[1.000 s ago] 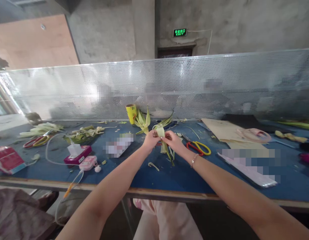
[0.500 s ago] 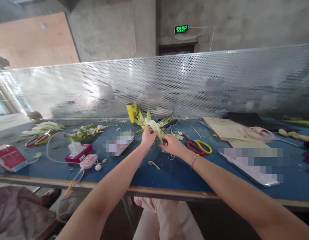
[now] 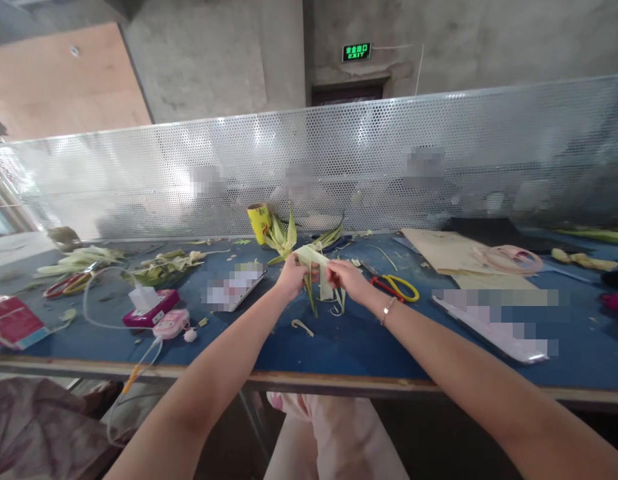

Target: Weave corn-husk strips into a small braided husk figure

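Observation:
Between my two hands a pale green corn husk (image 3: 310, 255) is stretched, folded over at the top, with a darker tail hanging below. My left hand (image 3: 293, 277) pinches its left part, fingers closed. On the other side my right hand (image 3: 346, 279) grips the husk between thumb and fingers; a pale strip dangles beside it. Just behind my left hand lies a bunch of green husks (image 3: 283, 235), next to a yellow cardboard tube (image 3: 259, 223). Scissors (image 3: 399, 288) with red and yellow handles rest right of my right hand.
A phone (image 3: 235, 288) lies left of my hands, and a blurred flat device (image 3: 493, 330) lies at right. Further left are a purple box with a charger (image 3: 151, 309), a cable, other scissors (image 3: 75, 283) and husks. Brown paper (image 3: 441, 253) lies at right. A perforated metal screen (image 3: 339, 160) stands behind.
The husk has gone from a hanging, twisted shape to a folded band spread between my hands. My right hand has shifted slightly right and up. The view has tilted a little.

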{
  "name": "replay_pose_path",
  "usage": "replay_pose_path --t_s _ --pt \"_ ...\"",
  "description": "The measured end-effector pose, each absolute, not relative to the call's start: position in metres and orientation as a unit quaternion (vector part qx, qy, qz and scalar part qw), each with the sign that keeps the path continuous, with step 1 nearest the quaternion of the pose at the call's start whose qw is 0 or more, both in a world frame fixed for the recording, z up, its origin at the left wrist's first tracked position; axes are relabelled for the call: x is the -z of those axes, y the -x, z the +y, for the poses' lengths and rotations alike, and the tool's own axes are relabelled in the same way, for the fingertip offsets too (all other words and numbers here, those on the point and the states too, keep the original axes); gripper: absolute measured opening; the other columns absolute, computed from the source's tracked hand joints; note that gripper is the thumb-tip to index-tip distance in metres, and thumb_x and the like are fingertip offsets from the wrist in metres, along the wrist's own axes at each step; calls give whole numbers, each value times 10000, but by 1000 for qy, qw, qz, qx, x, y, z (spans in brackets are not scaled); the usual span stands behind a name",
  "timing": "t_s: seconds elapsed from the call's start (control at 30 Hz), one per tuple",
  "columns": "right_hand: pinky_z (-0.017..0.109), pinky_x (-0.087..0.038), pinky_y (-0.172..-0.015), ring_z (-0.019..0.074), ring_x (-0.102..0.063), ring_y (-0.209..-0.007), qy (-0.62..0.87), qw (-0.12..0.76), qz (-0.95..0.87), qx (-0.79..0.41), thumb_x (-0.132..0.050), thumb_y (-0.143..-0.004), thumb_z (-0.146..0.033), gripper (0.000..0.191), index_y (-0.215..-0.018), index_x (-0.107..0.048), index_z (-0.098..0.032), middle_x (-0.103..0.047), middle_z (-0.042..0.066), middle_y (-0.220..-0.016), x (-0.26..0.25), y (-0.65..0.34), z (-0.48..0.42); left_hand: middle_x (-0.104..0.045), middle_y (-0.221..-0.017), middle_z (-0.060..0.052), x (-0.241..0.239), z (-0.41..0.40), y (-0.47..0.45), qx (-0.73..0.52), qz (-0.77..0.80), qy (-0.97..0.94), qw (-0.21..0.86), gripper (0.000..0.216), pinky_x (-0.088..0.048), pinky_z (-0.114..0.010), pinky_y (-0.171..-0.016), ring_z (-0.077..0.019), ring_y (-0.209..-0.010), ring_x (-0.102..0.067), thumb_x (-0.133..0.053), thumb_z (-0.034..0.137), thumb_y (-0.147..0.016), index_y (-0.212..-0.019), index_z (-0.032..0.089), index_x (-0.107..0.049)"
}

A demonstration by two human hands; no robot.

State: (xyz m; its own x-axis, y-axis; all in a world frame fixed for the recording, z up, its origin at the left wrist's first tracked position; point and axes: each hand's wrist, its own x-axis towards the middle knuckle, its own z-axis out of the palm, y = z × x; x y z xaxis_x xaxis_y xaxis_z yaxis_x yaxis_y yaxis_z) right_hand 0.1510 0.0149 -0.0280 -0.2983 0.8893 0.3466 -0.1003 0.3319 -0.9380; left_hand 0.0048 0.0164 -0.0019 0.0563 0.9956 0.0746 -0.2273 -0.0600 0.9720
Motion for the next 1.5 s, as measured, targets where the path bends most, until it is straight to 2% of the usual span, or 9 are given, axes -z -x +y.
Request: replay_pose_path --t_s 0.27,0.37,0.53,0.7,0.83,0.97,1.17,1.37,1.5 --pt "208 -317 -434 83 -483 -546 232 672 -542 -448 -540 -717 -361 256 -541 -519 -177 -590 23 -771 9 -179 16 -476 -553 58 -1 26 1 -573 458 -434 524 320 -503 -251 -488 -45 -380 -408 -428 -55 -600 -820 178 -429" --pt "212 -364 -470 83 -507 -602 264 654 -595 -386 -526 -723 -313 264 -511 -565 -161 -602 39 -913 10 -191 18 -508 -575 43 -2 27 4 -583 452 -425 524 331 -513 -267 -509 -62 -406 -459 -446 -43 -618 -866 175 -435" --pt "222 -437 -564 119 -564 -758 326 576 -653 -370 -513 -704 -286 241 -537 -631 -158 -579 42 -1163 15 -194 17 -571 -621 20 -6 28 9 -590 430 -425 535 545 -528 -270 -562 -93 -482 -549 -438 -59 -583 -1076 171 -420" --pt "221 -400 -494 119 -543 -585 448 465 -629 -433 -488 -625 -223 168 -499 -577 -155 -675 72 -767 16 -188 18 -589 -668 1 -2 32 13 -604 413 -410 544 580 -523 -276 -587 -104 -523 -573 -469 -51 -559 -1101 156 -452" --pt "207 -338 -438 98 -481 -463 529 404 -630 -400 -460 -585 -185 144 -456 -517 -154 -604 52 -536 19 -191 20 -570 -646 0 1 40 20 -629 429 -377 528 412 -404 -198 -437 -60 -418 -476 -516 17 -596 -990 135 -500" --pt "221 -305 -420 92 -430 -408 543 395 -644 -368 -449 -606 -193 181 -427 -463 -172 -547 30 -461 18 -196 22 -553 -618 24 -2 41 25 -656 434 -367 497 313 -279 -165 -367 -36 -357 -392 -484 87 -678 -981 165 -481" --pt "258 -310 -482 118 -426 -418 582 363 -677 -266 -469 -658 -167 273 -386 -456 -188 -470 19 -391 16 -198 27 -533 -541 47 -6 37 22 -664 428 -410 456 97 -336 -167 -387 -45 -348 -414 -477 241 -815 -893 184 -470" --pt "285 -342 -606 189 -533 -633 612 365 -689 -133 -469 -771 -272 267 -533 -545 -178 -583 80 -595 21 -202 32 -596 -583 7 -9 31 16 -638 406 -437 487 72 -431 -180 -462 -57 -411 -499 -491 187 -818 -884 161 -480" --pt "371 -371 -804 290 -522 -980 638 410 -650 -47 -517 -779 -303 229 -893 -609 -126 -595 188 -1005 25 -203 33 -651 -701 -29 -12 20 8 -599 348 -489 529 264 -469 -216 -494 -82 -465 -554 -546 163 -767 -1020 173 -467"
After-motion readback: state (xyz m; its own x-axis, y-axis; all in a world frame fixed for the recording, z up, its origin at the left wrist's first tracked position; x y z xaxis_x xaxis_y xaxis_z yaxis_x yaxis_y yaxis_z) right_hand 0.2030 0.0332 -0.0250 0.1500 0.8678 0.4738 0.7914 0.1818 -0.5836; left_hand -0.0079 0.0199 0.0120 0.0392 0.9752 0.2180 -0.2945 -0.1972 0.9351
